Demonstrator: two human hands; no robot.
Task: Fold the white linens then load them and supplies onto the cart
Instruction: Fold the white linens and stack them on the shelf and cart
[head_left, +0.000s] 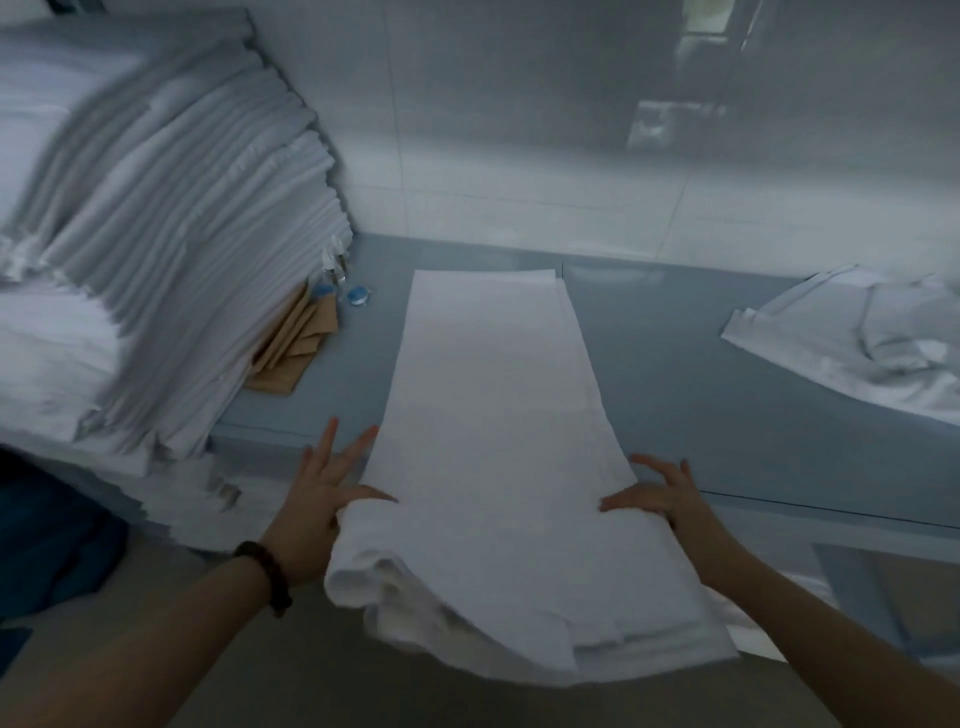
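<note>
A long white linen (493, 415), folded into a narrow strip, lies lengthwise on the blue-grey table (675, 374) and hangs over its near edge in bunched layers. My left hand (324, 483) is at the strip's left side with fingers spread, its thumb lying on the cloth. At the right side, my right hand (657, 493) has its thumb on the cloth and its fingers spread over the table. Neither hand curls round the fabric.
A tall leaning stack of folded white linens (156, 234) fills the left. At its foot lie tan cloths (296, 343), small bottles (332, 265) and blue round items (358, 296). A crumpled white linen (872, 343) lies at the right. A tiled wall stands behind.
</note>
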